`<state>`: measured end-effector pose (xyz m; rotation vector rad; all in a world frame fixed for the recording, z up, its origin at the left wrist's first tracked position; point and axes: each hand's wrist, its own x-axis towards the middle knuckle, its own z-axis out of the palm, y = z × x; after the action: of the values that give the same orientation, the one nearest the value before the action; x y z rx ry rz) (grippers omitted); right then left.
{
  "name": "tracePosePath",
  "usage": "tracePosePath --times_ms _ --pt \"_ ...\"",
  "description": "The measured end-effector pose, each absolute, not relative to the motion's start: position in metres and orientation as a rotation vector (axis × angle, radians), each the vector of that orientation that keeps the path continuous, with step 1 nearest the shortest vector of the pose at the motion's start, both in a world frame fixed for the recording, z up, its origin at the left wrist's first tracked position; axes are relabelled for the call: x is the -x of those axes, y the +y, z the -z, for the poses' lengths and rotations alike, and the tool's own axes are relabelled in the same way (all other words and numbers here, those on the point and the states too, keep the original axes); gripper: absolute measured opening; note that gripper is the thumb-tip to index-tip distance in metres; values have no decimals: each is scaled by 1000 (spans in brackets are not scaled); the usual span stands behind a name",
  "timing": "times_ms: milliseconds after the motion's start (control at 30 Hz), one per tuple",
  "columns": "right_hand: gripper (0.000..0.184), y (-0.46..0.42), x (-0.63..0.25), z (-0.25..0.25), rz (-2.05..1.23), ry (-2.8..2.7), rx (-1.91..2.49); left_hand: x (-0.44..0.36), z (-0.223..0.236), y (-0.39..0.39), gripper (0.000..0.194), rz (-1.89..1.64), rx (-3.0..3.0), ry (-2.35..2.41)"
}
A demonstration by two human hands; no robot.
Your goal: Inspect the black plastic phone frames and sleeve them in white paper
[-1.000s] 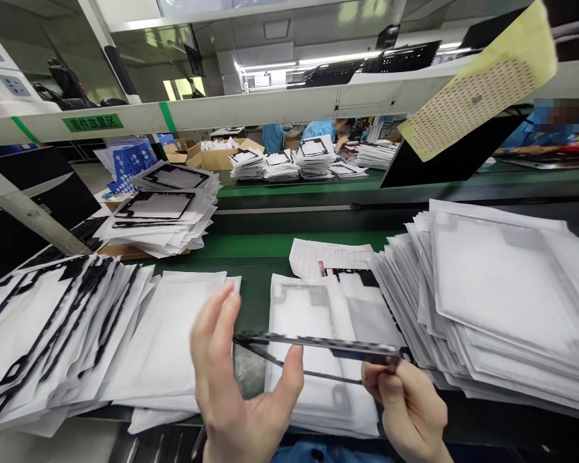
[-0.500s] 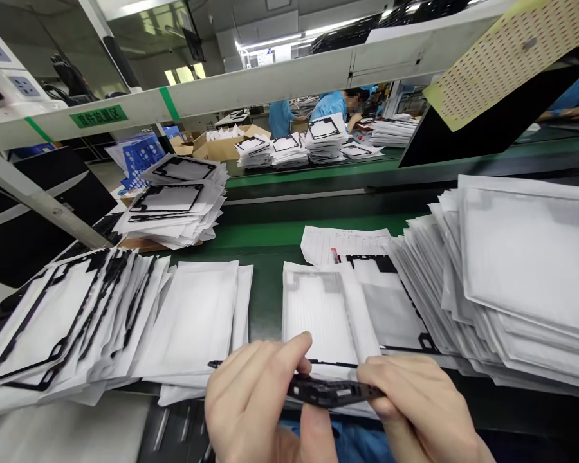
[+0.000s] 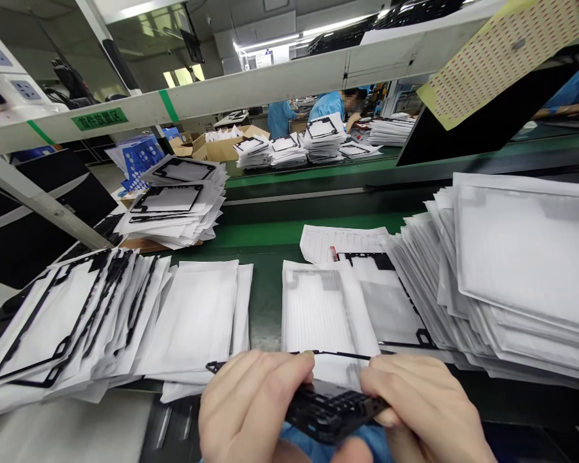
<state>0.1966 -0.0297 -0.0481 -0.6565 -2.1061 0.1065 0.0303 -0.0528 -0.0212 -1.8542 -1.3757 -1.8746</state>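
Note:
Between my two hands, close to my body, is a thin black plastic frame, seen nearly edge-on and tilted. My left hand has its fingers wrapped over the left part. My right hand pinches the right end between thumb and fingers. Just beyond lies a white translucent sleeve on the green bench. A black frame on a white sheet lies to its right, partly covered. White sleeves lie to the left of it, partly hidden by my left hand.
A tall leaning stack of white sleeves stands at right. Black frames with white sheets are fanned at left, with another pile behind. A printed form lies mid-bench. A rail crosses above; a co-worker is beyond.
The black frame has tipped, so more of its broad side shows, and its near edge sits lower. My left thumb has moved down from its edge. Both hands keep their hold.

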Motion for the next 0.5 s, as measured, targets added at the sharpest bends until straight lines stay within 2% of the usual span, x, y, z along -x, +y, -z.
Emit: tracePosePath --times_ms 233,367,500 --pt "23 -29 -193 47 -70 -2086 646 -33 23 -46 43 1985 1769 -1265" --pt "26 -19 -194 45 -15 -2098 627 -17 28 -37 38 1998 1897 -1169" --pt "8 -2 -212 42 -9 -2047 678 12 35 -17 45 2281 1478 -1093"
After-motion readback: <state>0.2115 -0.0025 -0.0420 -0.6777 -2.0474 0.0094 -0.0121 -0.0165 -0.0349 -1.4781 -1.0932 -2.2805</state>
